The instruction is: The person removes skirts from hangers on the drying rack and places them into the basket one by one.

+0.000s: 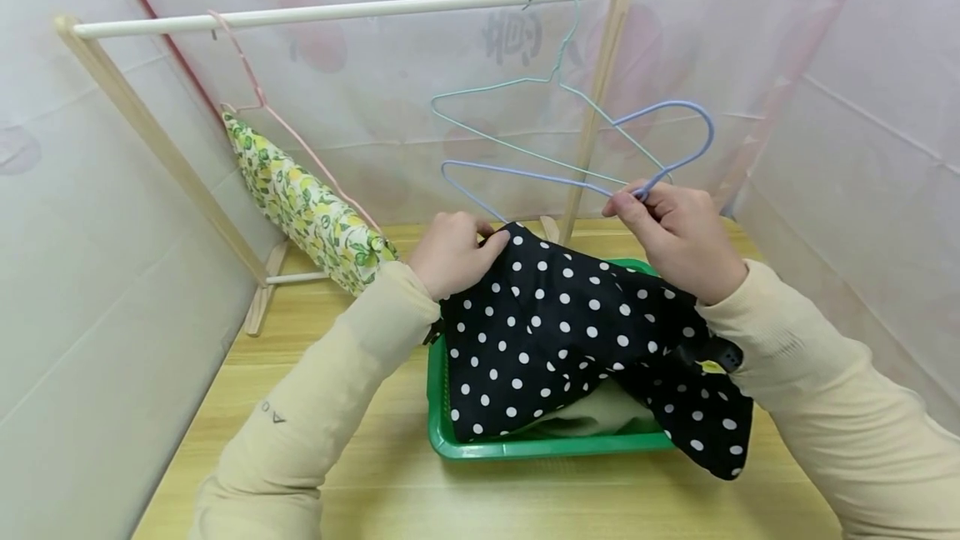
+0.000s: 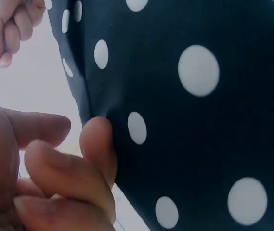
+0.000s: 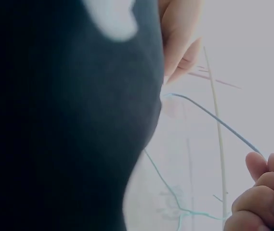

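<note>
My right hand pinches a blue hanger near the base of its hook, which points up and to the right. Black cloth with white dots hangs over a green basket. At its upper left edge, my left hand has thumb and fingers at the fabric, where the hanger's left end meets it. In the left wrist view the left fingers are bent beside the dotted cloth. The right wrist view shows the blue hanger wire running into the right fingers.
A wooden rack with a white rail stands behind. A mint hanger hangs at its right, bare. At its left, a pink hanger carries lemon-print cloth. Light green cloth lies in the basket on the wooden table.
</note>
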Action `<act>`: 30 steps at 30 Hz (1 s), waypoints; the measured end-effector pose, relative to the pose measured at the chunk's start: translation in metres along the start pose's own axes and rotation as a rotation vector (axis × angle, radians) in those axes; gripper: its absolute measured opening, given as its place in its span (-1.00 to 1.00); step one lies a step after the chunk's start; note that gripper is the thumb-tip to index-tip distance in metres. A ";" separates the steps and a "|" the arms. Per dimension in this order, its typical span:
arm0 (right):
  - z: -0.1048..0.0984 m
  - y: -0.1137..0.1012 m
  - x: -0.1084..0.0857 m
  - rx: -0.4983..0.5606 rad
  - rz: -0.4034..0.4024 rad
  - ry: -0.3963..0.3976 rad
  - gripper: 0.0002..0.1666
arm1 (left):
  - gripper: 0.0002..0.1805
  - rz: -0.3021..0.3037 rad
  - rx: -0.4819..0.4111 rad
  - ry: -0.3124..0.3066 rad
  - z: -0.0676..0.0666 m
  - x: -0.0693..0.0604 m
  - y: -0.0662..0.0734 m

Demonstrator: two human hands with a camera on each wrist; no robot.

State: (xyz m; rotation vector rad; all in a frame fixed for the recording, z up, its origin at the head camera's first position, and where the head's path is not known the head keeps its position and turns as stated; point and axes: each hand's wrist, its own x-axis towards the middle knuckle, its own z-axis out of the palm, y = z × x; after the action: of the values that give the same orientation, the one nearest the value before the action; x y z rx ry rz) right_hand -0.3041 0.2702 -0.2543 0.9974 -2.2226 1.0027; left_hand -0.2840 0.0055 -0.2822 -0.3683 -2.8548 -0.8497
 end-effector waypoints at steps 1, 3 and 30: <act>0.000 0.000 0.000 0.001 0.000 -0.005 -0.78 | -0.65 0.006 -0.010 0.002 0.001 0.000 0.000; 0.000 -0.001 0.000 0.008 -0.003 -0.018 -0.80 | -0.68 0.021 -0.020 0.013 0.002 0.000 -0.001; 0.006 -0.001 0.000 -0.056 -0.031 -0.004 -0.83 | -0.75 0.097 -0.108 0.153 0.008 -0.022 -0.007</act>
State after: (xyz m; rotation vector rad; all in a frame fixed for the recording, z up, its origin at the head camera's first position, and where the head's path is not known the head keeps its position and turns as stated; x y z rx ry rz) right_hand -0.3037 0.2648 -0.2575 1.0069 -2.2190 0.9209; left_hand -0.2652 -0.0005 -0.2967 -0.4308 -2.6362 -0.9716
